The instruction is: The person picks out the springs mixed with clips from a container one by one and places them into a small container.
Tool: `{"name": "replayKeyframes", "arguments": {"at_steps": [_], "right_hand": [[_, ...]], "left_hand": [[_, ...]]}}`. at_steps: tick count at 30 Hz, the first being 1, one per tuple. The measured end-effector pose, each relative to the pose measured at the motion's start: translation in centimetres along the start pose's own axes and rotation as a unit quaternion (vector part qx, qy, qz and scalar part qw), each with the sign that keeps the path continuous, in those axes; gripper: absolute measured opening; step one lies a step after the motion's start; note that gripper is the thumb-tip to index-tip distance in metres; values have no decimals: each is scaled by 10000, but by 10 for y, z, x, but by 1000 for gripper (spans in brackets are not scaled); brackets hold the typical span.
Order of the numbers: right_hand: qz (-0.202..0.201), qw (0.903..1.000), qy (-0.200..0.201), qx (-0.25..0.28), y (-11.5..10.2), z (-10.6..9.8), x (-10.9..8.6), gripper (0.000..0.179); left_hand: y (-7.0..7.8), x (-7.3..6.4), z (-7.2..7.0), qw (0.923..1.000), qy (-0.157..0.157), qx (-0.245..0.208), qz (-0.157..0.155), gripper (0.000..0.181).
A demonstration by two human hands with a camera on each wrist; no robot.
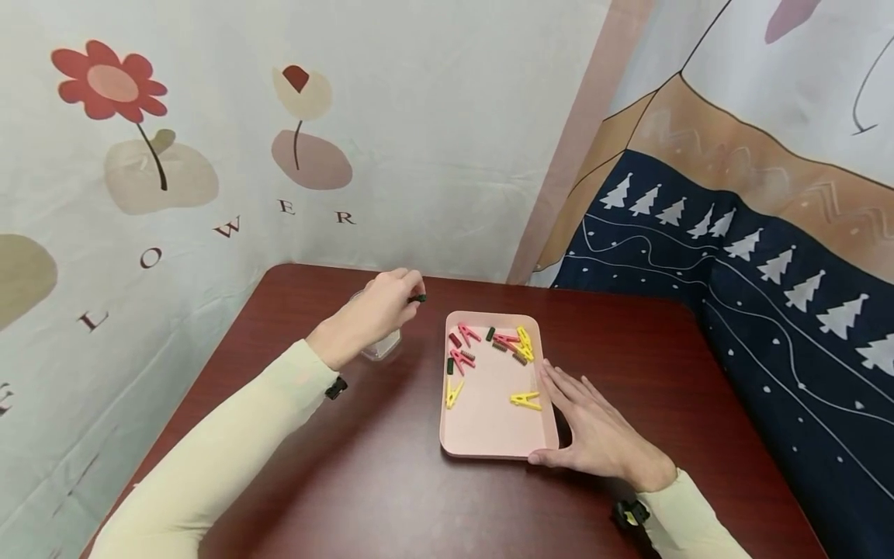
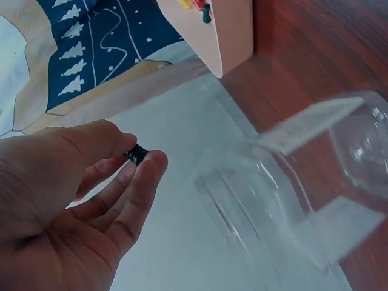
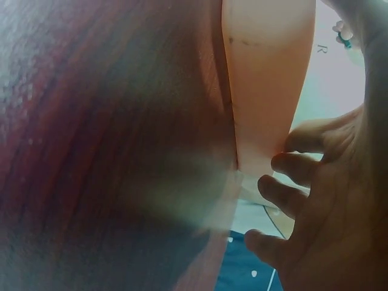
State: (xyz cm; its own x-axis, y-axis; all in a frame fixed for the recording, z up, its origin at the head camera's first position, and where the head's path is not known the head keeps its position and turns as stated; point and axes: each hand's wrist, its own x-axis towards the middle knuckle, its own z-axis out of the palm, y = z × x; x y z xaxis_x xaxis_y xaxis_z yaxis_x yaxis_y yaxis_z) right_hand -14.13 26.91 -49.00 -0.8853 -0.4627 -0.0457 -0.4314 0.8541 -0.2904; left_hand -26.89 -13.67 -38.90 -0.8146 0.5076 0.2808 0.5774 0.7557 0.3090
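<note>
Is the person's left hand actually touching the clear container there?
Apart. The left wrist view shows pale backdrop in a gap between the left hand and the clear container.

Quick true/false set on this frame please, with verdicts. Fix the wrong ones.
1. The left hand pinches a small dark piece. True.
2. The right hand is inside the clear container. False: it touches the pink tray.
3. The clear container is outside the pink tray. True.
4. All clips in the tray are blue. False: yellow clips and red clips lie there.
5. The tray is on a brown table. True.
</note>
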Motion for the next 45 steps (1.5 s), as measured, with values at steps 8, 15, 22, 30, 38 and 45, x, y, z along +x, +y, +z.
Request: {"name": "replayKeyframes", "arguments": {"at_steps": [8, 15, 22, 30, 38, 45], "right_hand": [[2, 10000, 47, -49, 0, 1, -1, 136], [89, 9999, -21, 63, 2, 3, -3, 134], [102, 9999, -47, 103, 4, 4, -3, 133], [-22, 9999, 81, 79, 5, 4, -2, 134], [-109, 9997, 208, 70, 5, 5, -3, 135], [-43, 9997, 176, 135, 6, 5, -1, 136]], "left_hand": [[-20, -16, -12, 9998, 57, 97, -144, 22], [-34, -31, -17, 9993, 149, 223, -249, 24], [-43, -40, -17, 9982, 161, 434, -371, 23], [-52, -45, -17, 9967, 5, 510, -626, 23], [-53, -44, -16, 9949, 70, 872, -503, 22], [-54, -45, -14, 9938, 129, 1003, -472, 22]]}}
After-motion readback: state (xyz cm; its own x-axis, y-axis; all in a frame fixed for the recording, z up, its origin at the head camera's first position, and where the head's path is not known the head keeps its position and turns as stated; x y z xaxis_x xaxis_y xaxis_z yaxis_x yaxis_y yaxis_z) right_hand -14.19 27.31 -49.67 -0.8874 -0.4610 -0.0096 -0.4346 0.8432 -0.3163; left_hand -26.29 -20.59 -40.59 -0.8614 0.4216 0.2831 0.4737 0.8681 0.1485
